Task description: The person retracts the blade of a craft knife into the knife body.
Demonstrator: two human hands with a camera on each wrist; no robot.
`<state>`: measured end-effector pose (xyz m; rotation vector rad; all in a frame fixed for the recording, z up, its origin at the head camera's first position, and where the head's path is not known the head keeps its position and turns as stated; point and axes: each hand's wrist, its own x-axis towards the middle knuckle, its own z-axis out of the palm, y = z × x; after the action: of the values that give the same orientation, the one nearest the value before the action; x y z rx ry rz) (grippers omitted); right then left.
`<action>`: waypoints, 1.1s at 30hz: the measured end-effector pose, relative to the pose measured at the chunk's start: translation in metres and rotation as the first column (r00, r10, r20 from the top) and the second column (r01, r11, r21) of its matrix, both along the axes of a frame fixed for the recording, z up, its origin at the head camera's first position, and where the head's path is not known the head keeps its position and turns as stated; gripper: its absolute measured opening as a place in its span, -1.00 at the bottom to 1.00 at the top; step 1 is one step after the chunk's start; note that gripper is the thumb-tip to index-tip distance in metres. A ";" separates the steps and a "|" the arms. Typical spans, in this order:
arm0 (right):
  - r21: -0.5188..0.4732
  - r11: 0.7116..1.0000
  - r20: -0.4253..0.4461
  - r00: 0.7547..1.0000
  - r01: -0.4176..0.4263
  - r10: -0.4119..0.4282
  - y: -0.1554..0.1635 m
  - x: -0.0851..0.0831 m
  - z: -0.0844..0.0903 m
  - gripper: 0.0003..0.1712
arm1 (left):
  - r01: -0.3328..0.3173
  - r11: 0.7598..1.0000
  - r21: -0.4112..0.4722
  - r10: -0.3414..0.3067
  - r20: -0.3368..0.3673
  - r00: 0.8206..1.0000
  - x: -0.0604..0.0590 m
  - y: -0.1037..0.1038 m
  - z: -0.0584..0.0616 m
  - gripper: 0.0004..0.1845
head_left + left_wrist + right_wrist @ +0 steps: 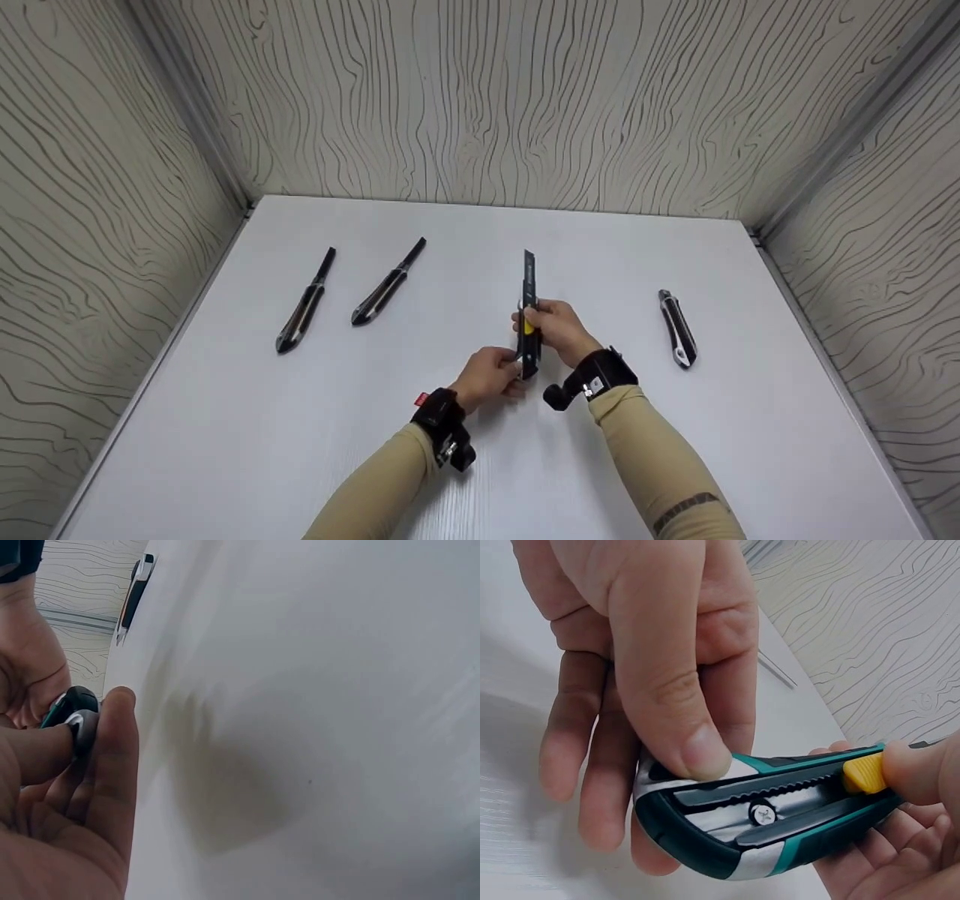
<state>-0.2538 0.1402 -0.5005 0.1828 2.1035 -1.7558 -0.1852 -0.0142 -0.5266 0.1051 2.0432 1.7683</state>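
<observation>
From the head view, two hands hold one cutter knife (529, 315) above the middle of the white table (225, 420). Its dark blade sticks out long and points away from the person. The left hand (489, 377) pinches the back end of the knife. The right hand (559, 328) wraps round the middle, near the yellow slider. Two more knives with blades out (305, 310) (388, 292) lie well apart on the left. A closed knife (678, 328) lies on the right.

In the left wrist view, the left hand's fingers (112, 765) curl round the dark, silver-tipped end of the knife (79, 716). The closed knife (135, 592) shows far off at the table edge.

In the right wrist view, the left hand's thumb (682, 727) presses on the green and black handle (765, 817). The right hand's thumb (922, 769) pushes on the yellow slider (864, 774).

The blade is far out, so I think it could cut a finger if a hand slips forward. It could also snap if pushed hard on the table. The knife could drop if the pinch gets loose.

There are no boxes, bowls or trays to see here, so nothing sits inside anything.
</observation>
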 end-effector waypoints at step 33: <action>-0.121 0.992 0.002 1.000 0.020 -0.020 -0.003 0.009 -0.004 -0.46 | -0.026 0.994 0.108 0.018 0.073 0.997 0.001 0.000 -0.003 -0.69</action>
<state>-0.2448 0.1375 -0.5050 0.1717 1.9936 -1.8875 -0.1839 -0.0138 -0.5296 0.0511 1.9053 1.8697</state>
